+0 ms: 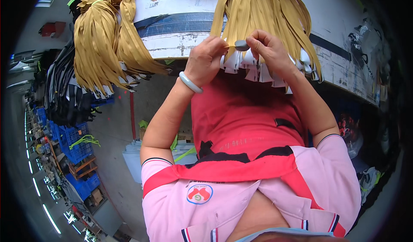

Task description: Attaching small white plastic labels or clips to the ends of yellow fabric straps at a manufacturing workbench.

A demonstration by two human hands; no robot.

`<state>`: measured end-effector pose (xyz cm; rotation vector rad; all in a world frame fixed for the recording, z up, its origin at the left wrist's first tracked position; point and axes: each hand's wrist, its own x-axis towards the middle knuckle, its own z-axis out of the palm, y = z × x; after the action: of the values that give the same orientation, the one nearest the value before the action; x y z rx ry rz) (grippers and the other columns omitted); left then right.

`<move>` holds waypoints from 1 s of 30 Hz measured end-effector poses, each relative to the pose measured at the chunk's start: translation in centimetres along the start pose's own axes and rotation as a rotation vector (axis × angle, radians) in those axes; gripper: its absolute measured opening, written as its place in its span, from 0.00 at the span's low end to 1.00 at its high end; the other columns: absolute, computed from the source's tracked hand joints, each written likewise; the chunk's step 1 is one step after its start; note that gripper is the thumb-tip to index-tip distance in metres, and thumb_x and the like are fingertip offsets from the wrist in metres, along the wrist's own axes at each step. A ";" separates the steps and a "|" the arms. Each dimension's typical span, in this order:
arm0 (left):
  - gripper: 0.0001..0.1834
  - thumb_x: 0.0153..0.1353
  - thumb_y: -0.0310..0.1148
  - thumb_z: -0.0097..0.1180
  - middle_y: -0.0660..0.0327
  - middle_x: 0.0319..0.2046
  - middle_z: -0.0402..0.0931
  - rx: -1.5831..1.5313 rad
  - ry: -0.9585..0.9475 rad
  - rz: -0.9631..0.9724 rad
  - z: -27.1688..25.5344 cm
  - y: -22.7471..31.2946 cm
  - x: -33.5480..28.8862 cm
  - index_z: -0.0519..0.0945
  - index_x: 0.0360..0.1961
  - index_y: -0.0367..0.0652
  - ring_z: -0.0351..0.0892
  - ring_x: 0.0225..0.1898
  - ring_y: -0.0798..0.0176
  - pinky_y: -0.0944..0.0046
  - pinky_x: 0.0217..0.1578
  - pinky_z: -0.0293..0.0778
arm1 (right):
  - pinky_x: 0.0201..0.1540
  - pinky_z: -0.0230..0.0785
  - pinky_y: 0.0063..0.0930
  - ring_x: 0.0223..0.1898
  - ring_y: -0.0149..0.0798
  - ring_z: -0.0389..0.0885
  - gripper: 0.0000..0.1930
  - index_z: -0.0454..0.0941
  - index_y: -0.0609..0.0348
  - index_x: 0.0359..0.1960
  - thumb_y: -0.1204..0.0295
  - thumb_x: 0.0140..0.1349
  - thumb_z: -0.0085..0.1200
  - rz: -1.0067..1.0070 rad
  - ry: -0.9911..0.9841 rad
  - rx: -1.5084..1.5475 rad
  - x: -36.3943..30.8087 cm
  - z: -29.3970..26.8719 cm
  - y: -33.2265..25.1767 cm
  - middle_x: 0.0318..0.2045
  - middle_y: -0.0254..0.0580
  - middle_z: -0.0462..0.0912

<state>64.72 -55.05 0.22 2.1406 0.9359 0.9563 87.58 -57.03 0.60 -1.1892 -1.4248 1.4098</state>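
Both pinching nearly closed: left hand (pixel 205 57) holding yellow strap (pixel 231 46), right hand (pixel 272 53) holding grey piece (pixel 241 45), by table's (pixel 170 44) near edge. I'm apparently working strap end; next move probably calling for steady fingertips.

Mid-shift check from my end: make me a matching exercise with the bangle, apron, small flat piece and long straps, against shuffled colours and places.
Things
1. Bangle
2. Apron
3. Small flat piece
4. Long straps

Colours and places
A. Golden tan, hanging in bunches
B. Dark grey, at the fingertips of the right hand
C. Pale, around the wrist of the left hand
D. Mostly red, worn over a pink shirt

Pairs: 1-C, 2-D, 3-B, 4-A
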 end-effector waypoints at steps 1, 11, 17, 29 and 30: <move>0.07 0.63 0.16 0.50 0.59 0.32 0.79 -0.329 0.117 -0.186 -0.7 -0.8 0.0 0.77 0.40 0.35 0.85 0.32 0.61 0.67 0.35 0.80 | 0.30 0.64 0.17 0.26 0.21 0.69 0.12 0.74 0.59 0.36 0.62 0.71 0.51 -0.031 0.021 0.068 0.0 -0.1 -0.2 0.24 0.27 0.72; 0.07 0.65 0.25 0.57 0.63 0.29 0.82 -0.379 0.257 -0.473 -3.8 -4.4 -2.7 0.83 0.42 0.37 0.80 0.28 0.73 0.74 0.29 0.75 | 0.31 0.64 0.16 0.27 0.20 0.69 0.09 0.76 0.62 0.39 0.67 0.70 0.54 -0.003 0.064 -0.090 -0.7 -1.0 0.9 0.26 0.27 0.73; 0.09 0.60 0.28 0.63 0.60 0.30 0.83 -0.139 0.283 -0.590 2.6 -5.9 -8.5 0.80 0.40 0.36 0.81 0.32 0.70 0.68 0.32 0.76 | 0.35 0.68 0.19 0.30 0.24 0.72 0.09 0.76 0.66 0.38 0.71 0.68 0.55 -0.057 -0.070 -0.376 -1.2 -0.1 -0.1 0.28 0.32 0.76; 0.11 0.62 0.22 0.61 0.63 0.36 0.80 -0.456 0.183 -0.429 -1.6 0.4 -5.2 0.78 0.45 0.36 0.80 0.38 0.73 0.72 0.41 0.77 | 0.37 0.74 0.28 0.34 0.36 0.79 0.16 0.76 0.56 0.47 0.81 0.57 0.59 -0.442 -0.199 -0.483 0.2 5.4 -1.9 0.46 0.39 0.76; 0.11 0.62 0.22 0.61 0.63 0.36 0.80 -0.456 0.180 -0.425 -1.6 0.8 -4.7 0.78 0.45 0.36 0.80 0.38 0.73 0.72 0.41 0.77 | 0.37 0.75 0.29 0.34 0.38 0.79 0.17 0.75 0.56 0.48 0.81 0.56 0.60 -0.529 -0.223 -0.521 0.5 5.8 -1.7 0.46 0.40 0.76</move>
<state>61.46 -58.82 -0.07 1.4235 1.0808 1.0328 81.73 -57.90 1.89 -0.8612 -2.1593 0.8410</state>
